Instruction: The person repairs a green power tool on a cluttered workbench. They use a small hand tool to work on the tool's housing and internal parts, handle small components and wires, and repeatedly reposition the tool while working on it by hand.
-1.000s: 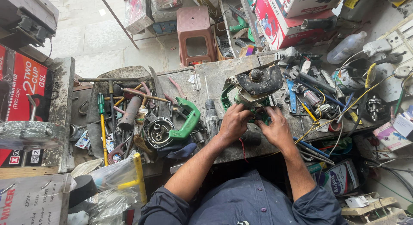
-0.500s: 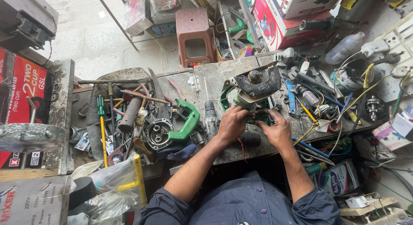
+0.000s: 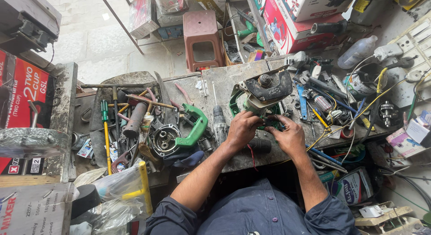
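The grey, grimy counter point(image 3: 215, 87) spans the view from left to right and is heaped with tools and parts. Beyond its far edge stands a red-brown plastic stool point(image 3: 203, 37), with red and white cartons point(image 3: 296, 19) stacked to its right. On the left part of the counter lie a pile of long hand tools point(image 3: 121, 114), a green power-tool housing point(image 3: 195, 127) with a round metal motor part point(image 3: 164, 140) beside it, and a yellow-handled screwdriver point(image 3: 107, 140). To the right, a tangle of yellow, white and black wires point(image 3: 359, 109) spreads among small parts, a blue wrench point(image 3: 303, 102) and a clear plastic bottle point(image 3: 357, 52).

Near the middle of the counter sits the angle grinder point(image 3: 262, 89), its dark guard and spindle turned upward and its pale green body pointing toward the person. The left hand point(image 3: 241, 129) has its grip wrapped on the near end of the grinder body. The right hand point(image 3: 291, 137) is just beside it, fingers curled in on a small dark part point(image 3: 270, 122) at the same end; what exactly it pinches cannot be told.
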